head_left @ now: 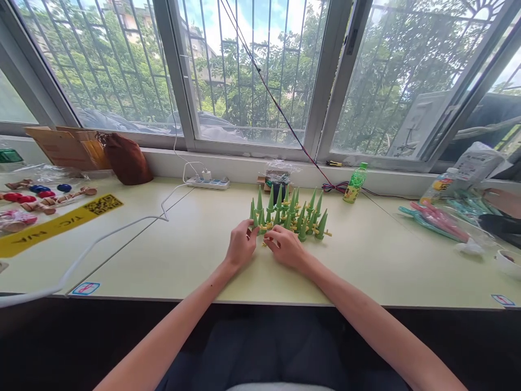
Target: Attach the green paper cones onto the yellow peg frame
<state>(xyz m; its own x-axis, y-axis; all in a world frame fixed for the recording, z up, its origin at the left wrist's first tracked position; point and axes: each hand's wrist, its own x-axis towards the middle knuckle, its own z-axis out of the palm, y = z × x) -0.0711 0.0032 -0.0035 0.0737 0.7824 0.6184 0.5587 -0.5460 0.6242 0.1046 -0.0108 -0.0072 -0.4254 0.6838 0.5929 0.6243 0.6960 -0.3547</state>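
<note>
Several green plastic cones (318,203) stand upright in a cluster on the table, with small yellow pieces (329,234) sticking out among them. My left hand (241,244) is at the cluster's near left corner, its thumb and fingers closed around the lower part of a green cone (255,219). Just to its right, my right hand (287,247) is pinched, fingertips together close to the left hand. A tiny yellow bit (264,244) shows by the right fingertips; whether it is in the pinch or lies on the table is too small to tell.
Behind the cones sits a dark box with clear wrap (279,176). A green-capped bottle (355,183) stands to the right, a power strip (208,183) back left. A white cable (122,225) crosses the left side. Wooden toys (44,201) and plastic bags (442,221) lie at the sides.
</note>
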